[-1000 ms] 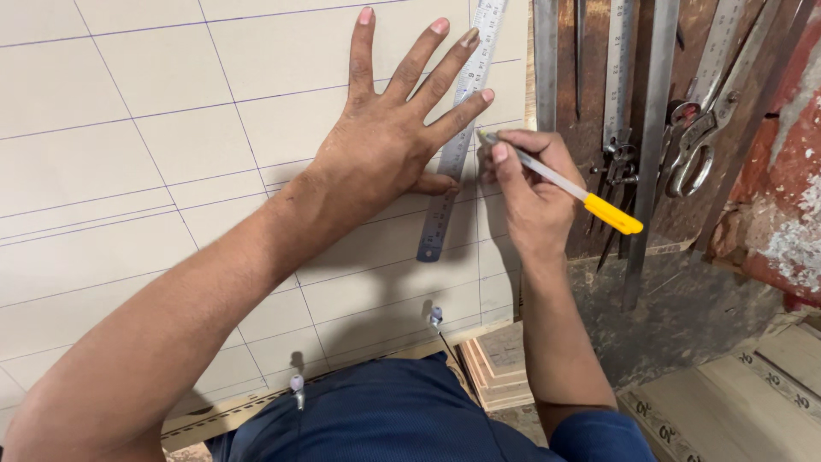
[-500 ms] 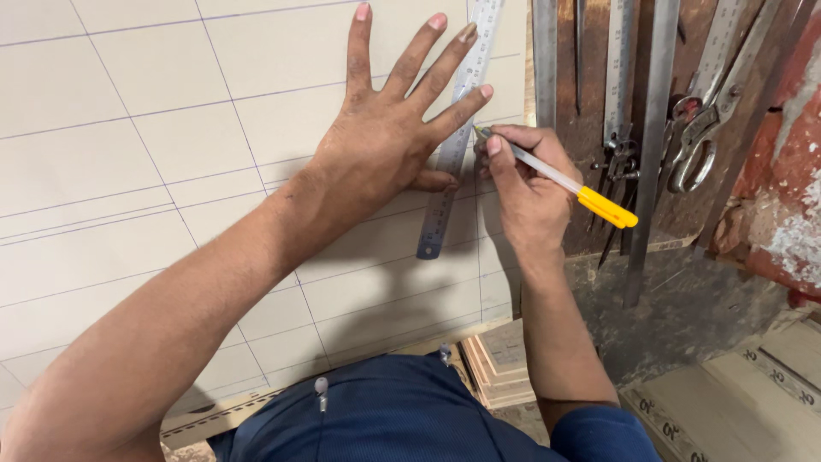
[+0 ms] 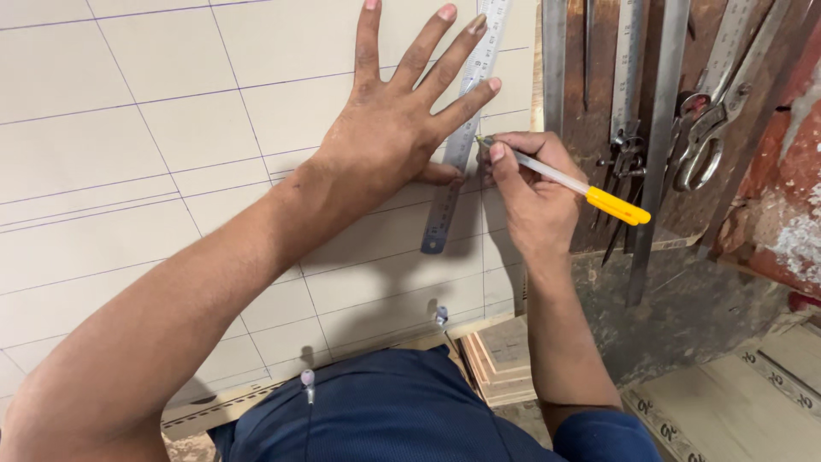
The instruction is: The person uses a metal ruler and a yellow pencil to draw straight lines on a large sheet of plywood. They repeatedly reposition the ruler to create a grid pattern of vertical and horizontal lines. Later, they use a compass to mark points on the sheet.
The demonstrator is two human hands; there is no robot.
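A steel ruler (image 3: 462, 137) lies slanted on the lined beige sheet (image 3: 154, 128), pinned under the left hand (image 3: 389, 137), fingers spread flat; just beside it the right hand (image 3: 534, 197) pinches a yellow-capped pen (image 3: 569, 181), tip at the ruler's edge

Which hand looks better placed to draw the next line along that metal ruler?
Probably the right hand: it grips the pen with its tip at the ruler edge. The left hand lies flat, fingers spread, pinning the ruler.

- Steel ruler (image 3: 462, 137): my left hand (image 3: 389, 137) hides its middle; top runs off frame.
- Pen (image 3: 573, 181) tip beside the ruler, too small to read.
- Left middle fingertip cropped.
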